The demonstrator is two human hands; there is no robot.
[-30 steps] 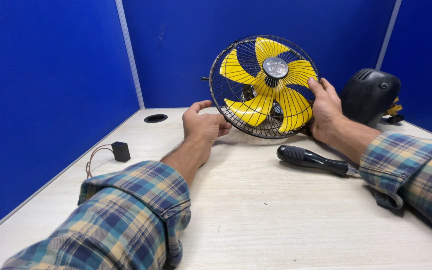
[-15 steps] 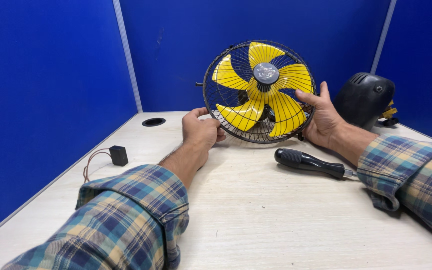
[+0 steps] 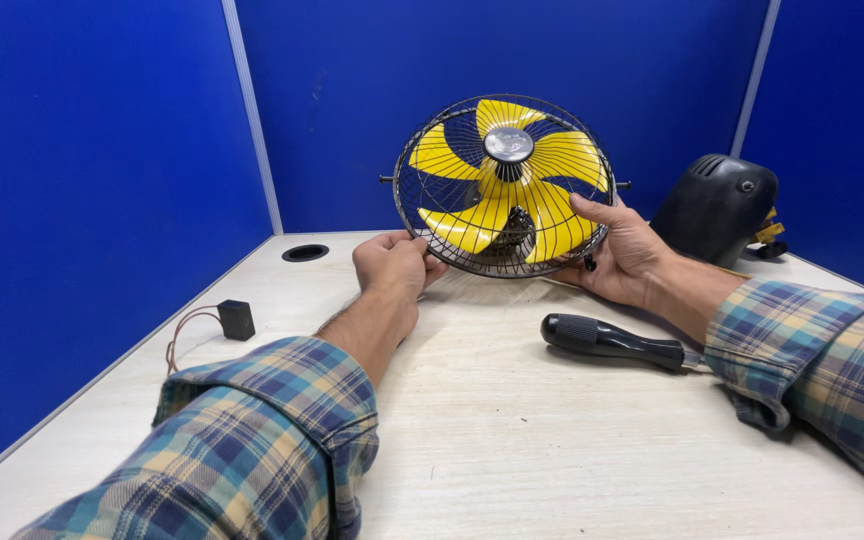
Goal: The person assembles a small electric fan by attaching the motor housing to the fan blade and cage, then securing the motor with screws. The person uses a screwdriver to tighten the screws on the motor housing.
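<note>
Upper centre of frame: wire fan cage [image 3: 504,185] with yellow blades, held upright above the table [image 3: 512,420]. Left hand [image 3: 392,265] grips its lower-left rim; right hand [image 3: 624,250] clasps the right rim. Risk: fingertips slipping through the wires, or the cage dropping onto the screwdriver [image 3: 612,341] at right centre.

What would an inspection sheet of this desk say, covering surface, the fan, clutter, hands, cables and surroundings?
Surface: pale wood-grain desk with a round cable hole.
Job's things: round black wire-cage fan with yellow blades, held upright above the desk.
Clutter: black-handled screwdriver; black plastic housing at the back right.
Hands: left hand grips the cage's lower left rim; right hand grips its lower right rim.
Cables: small black box with thin reddish wires.
Surroundings: blue partition walls.
</note>
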